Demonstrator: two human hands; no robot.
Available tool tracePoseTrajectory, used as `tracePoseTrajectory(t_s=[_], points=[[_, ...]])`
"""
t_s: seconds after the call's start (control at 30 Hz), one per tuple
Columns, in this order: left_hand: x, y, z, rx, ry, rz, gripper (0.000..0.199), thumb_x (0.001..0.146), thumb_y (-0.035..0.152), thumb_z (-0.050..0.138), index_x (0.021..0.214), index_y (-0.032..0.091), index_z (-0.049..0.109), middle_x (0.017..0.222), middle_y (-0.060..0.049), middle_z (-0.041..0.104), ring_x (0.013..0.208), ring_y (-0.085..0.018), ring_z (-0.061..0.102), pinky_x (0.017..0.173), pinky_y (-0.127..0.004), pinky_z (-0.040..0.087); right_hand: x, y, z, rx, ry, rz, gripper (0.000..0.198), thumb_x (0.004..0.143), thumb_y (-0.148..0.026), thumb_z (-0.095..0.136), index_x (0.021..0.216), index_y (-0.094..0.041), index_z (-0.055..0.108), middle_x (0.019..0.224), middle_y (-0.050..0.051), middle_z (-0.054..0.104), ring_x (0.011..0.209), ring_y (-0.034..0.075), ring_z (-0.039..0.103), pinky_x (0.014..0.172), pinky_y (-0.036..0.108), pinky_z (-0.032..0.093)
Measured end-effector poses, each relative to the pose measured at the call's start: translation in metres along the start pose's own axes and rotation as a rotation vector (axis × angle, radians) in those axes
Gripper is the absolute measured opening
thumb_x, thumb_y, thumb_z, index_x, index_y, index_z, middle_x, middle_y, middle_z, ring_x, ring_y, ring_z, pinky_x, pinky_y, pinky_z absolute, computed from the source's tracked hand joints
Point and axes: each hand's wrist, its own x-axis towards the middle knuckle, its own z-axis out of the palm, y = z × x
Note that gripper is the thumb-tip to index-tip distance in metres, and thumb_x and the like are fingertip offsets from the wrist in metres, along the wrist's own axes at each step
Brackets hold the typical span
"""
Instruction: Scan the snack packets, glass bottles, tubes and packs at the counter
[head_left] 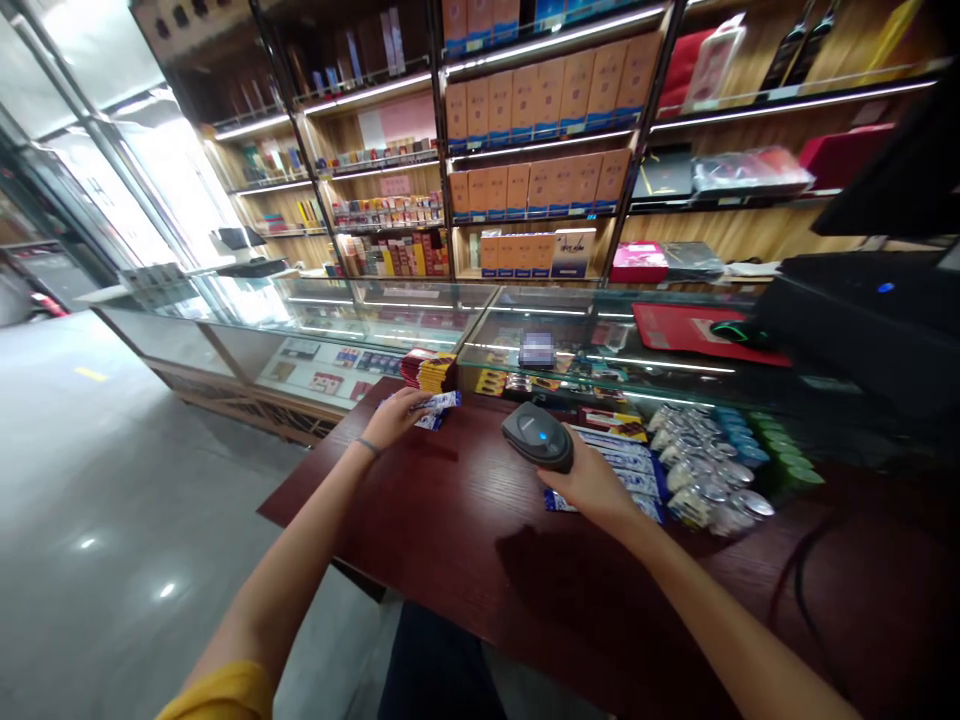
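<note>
My right hand [589, 482] is wrapped round a black barcode scanner [538, 437], which shows a small blue light and hovers over the dark red table [457, 520]. At the table's far left, my left hand [397, 418] is closed on a blue-and-white snack packet [442, 400]. Another such packet [429, 422] lies just under it. A stack of red-and-yellow packets [429, 370] stands right behind that hand. Beside the right hand, several long blue-and-white packets [626, 462] lie in a row, partly hidden by the wrist.
Clear-and-silver containers [705, 470], blue ones [739, 435] and green ones [784, 450] stand at the right. Behind the table runs a glass display counter [375, 310] with a red folder [697, 335] on top. A dark monitor or terminal [862, 300] blocks the far right. Stocked shelves [540, 135] line the wall.
</note>
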Motion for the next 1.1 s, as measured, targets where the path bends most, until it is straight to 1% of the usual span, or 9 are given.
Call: tracePoseTrajectory(t_s=[0.13, 0.27, 0.4, 0.57, 0.7, 0.8, 0.9, 1.0, 1.1], points=[[-0.021, -0.032, -0.013, 0.177, -0.157, 0.071, 0.032, 0.092, 0.028, 0.056, 0.122, 0.025, 0.068, 0.121, -0.01, 0.067, 0.113, -0.023, 0.062, 0.104, -0.039, 0.047, 0.001, -0.001, 0.009, -0.025, -0.028, 0.001, 0.05, 0.077, -0.032, 0.066, 0.125, -0.029, 0.052, 0.1, 0.005, 0.074, 0.105, 0.032, 0.068, 0.085, 0.039, 0.05], [-0.034, -0.056, -0.012, 0.26, -0.208, 0.082, 0.03, 0.094, 0.027, 0.054, 0.12, 0.025, 0.069, 0.119, -0.01, 0.069, 0.113, -0.022, 0.063, 0.105, -0.038, 0.047, 0.001, -0.001, 0.016, -0.053, -0.055, 0.01, 0.047, 0.075, -0.034, 0.065, 0.121, -0.028, 0.053, 0.098, 0.005, 0.074, 0.102, 0.033, 0.069, 0.082, 0.038, 0.05], [-0.038, -0.065, -0.005, 0.238, -0.202, 0.073, 0.03, 0.097, 0.03, 0.052, 0.12, 0.025, 0.069, 0.12, -0.01, 0.069, 0.112, -0.023, 0.063, 0.104, -0.039, 0.047, 0.0, 0.0, 0.021, -0.083, -0.066, 0.06, 0.048, 0.073, -0.035, 0.064, 0.119, -0.026, 0.054, 0.096, 0.006, 0.074, 0.101, 0.034, 0.069, 0.081, 0.038, 0.049], [-0.04, -0.069, 0.003, 0.196, -0.18, 0.079, 0.032, 0.099, 0.03, 0.047, 0.122, 0.025, 0.069, 0.124, -0.01, 0.068, 0.114, -0.023, 0.062, 0.105, -0.04, 0.047, 0.001, 0.003, 0.025, -0.06, -0.062, 0.068, 0.043, 0.073, -0.034, 0.064, 0.115, -0.027, 0.056, 0.094, 0.005, 0.075, 0.099, 0.032, 0.07, 0.08, 0.037, 0.049], [-0.042, -0.073, 0.007, 0.175, -0.177, 0.092, 0.033, 0.097, 0.027, 0.049, 0.124, 0.024, 0.068, 0.124, -0.011, 0.066, 0.116, -0.024, 0.061, 0.105, -0.041, 0.047, 0.002, 0.006, 0.025, -0.047, -0.066, 0.071, 0.042, 0.074, -0.033, 0.064, 0.115, -0.028, 0.057, 0.096, 0.005, 0.074, 0.1, 0.032, 0.069, 0.082, 0.038, 0.049], [-0.043, -0.073, 0.008, 0.19, -0.164, 0.092, 0.034, 0.096, 0.029, 0.052, 0.125, 0.024, 0.068, 0.125, -0.012, 0.065, 0.116, -0.025, 0.061, 0.106, -0.044, 0.047, 0.004, 0.01, 0.023, -0.039, -0.055, 0.051, 0.045, 0.075, -0.032, 0.065, 0.119, -0.027, 0.056, 0.097, 0.005, 0.074, 0.101, 0.032, 0.069, 0.084, 0.038, 0.049], [-0.041, -0.065, 0.01, 0.224, -0.136, 0.091, 0.036, 0.096, 0.031, 0.053, 0.128, 0.024, 0.065, 0.129, -0.013, 0.062, 0.119, -0.026, 0.059, 0.108, -0.046, 0.046, 0.007, 0.014, 0.017, -0.039, -0.015, 0.02, 0.052, 0.075, -0.033, 0.065, 0.125, -0.026, 0.053, 0.1, 0.006, 0.074, 0.101, 0.031, 0.069, 0.083, 0.038, 0.05], [-0.033, -0.049, 0.014, 0.243, -0.121, 0.13, 0.039, 0.096, 0.033, 0.054, 0.133, 0.025, 0.062, 0.136, -0.013, 0.058, 0.126, -0.027, 0.055, 0.111, -0.048, 0.043, 0.01, 0.014, 0.003, -0.051, 0.021, 0.007, 0.051, 0.076, -0.033, 0.065, 0.125, -0.024, 0.055, 0.104, 0.008, 0.074, 0.099, 0.03, 0.069, 0.08, 0.037, 0.051], [-0.02, -0.024, 0.025, 0.212, -0.078, 0.17, 0.04, 0.095, 0.033, 0.056, 0.134, 0.026, 0.061, 0.139, -0.012, 0.056, 0.131, -0.028, 0.051, 0.112, -0.049, 0.042, 0.012, 0.008, -0.019, -0.09, 0.052, 0.023, 0.049, 0.075, -0.033, 0.067, 0.122, -0.024, 0.058, 0.1, 0.007, 0.074, 0.095, 0.029, 0.07, 0.076, 0.035, 0.051]])
